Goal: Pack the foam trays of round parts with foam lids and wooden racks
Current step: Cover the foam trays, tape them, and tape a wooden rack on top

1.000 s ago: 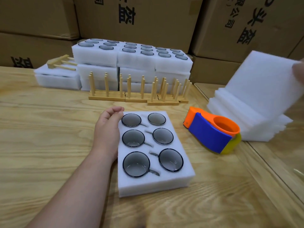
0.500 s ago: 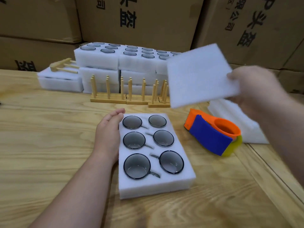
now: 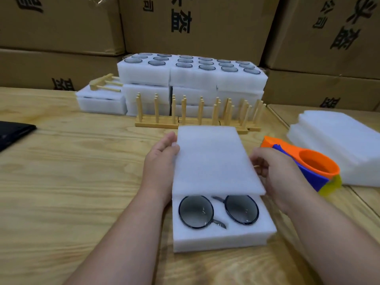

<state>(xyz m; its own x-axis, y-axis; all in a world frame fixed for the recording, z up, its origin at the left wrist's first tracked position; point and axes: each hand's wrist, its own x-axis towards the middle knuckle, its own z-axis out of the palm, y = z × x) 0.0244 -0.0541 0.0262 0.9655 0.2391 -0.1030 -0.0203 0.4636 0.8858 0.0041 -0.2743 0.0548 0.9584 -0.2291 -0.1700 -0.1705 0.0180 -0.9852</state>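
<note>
Right now the foam lid [image 3: 216,161] lies across the far two thirds of the foam tray [image 3: 222,237], which sits on the wooden table [image 3: 61,182] just below the centre of view. The lid is shifted toward 12 o'clock, so the nearest two round parts [image 3: 196,211] at 6 o'clock of the tray are uncovered.

The left hand [image 3: 160,161], at 9 o'clock of the lid, has its thumb on the lid's top edge and seems to pinch it, though the fingers beneath are hidden. The right hand [image 3: 273,173], at 3 o'clock, curls its fingers round the lid's right edge. Both hands thus hold the same sheet from opposite sides.

The lid looks very light, soft and bendy; it should be held by its two long edges, as here, so it does not sag or fold. It likely wants sliding toward 6 o'clock until its edges match the tray. The parts below look like glass in dark rims and may be fragile, so pressing down hard seems unwise.

Toward 12 o'clock stand wooden racks [image 3: 197,120] in front of stacked foam trays [image 3: 191,79]. At 3 o'clock lie an orange and blue tape dispenser [image 3: 304,167] and a pile of spare foam sheets [image 3: 339,140].
</note>
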